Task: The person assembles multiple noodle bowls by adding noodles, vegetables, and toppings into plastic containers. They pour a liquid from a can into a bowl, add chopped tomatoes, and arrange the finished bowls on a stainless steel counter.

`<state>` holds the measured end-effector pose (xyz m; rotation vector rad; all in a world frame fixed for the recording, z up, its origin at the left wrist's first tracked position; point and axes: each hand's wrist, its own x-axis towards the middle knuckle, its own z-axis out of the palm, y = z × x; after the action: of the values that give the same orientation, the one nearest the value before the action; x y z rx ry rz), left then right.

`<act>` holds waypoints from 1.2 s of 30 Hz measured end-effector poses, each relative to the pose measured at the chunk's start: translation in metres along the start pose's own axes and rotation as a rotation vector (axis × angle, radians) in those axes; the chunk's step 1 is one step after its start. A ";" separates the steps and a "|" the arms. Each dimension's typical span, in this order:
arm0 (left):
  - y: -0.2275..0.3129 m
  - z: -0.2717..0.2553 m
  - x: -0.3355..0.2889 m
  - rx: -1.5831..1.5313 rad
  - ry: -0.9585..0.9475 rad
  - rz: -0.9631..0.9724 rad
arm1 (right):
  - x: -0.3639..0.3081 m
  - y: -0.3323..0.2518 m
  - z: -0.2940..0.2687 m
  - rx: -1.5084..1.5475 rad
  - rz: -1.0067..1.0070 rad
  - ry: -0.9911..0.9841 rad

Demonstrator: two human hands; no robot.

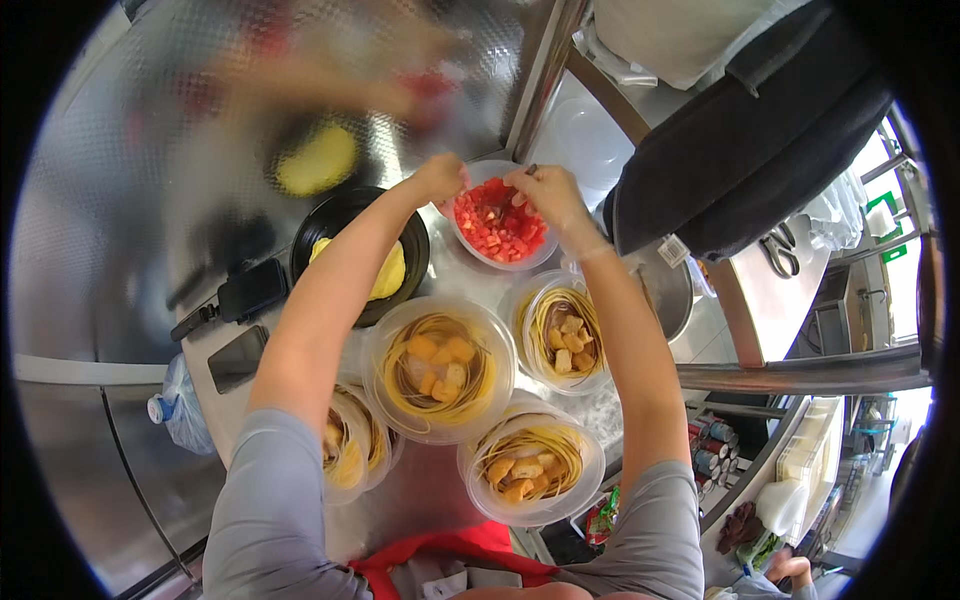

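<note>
Diced tomatoes (pixel 503 238) fill a round clear plastic bowl (pixel 524 264) at the far middle of the counter. At its left rim is my left hand (pixel 442 178), closed, its fingers pinched on the bowl's edge. Over the right side of the bowl, my right hand (pixel 548 195) is closed around a utensil (pixel 531 169) with a dark handle end. It looks like a spoon, its lower part down among the tomatoes. Nearer to me stand several round clear containers (pixel 502 335) holding yellow noodles (pixel 480 385) topped with golden-brown chunks (pixel 440 365).
Left of the tomatoes sits a black round dish (pixel 420 262) with yellow food, partly behind my left forearm. A black boxy object (pixel 252 290) and a phone-like dark slab (pixel 237 358) lie at the left. Dark cloth (pixel 740 140) hangs at the right, near scissors (pixel 778 250).
</note>
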<state>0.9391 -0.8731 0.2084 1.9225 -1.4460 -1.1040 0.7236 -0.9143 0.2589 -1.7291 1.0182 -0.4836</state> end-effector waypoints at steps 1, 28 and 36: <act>0.011 -0.010 -0.006 0.005 0.036 0.043 | -0.016 -0.010 0.003 -0.038 -0.108 0.057; 0.204 0.333 -0.541 0.124 -0.908 0.663 | -0.817 -0.001 0.074 0.414 0.168 1.537; 0.222 0.627 -0.675 0.073 -1.170 0.537 | -1.086 0.103 0.023 0.343 0.283 1.974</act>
<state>0.2222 -0.2541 0.2434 0.6921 -2.3704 -1.9922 0.0896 -0.0277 0.3138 -0.2780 2.1487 -2.1372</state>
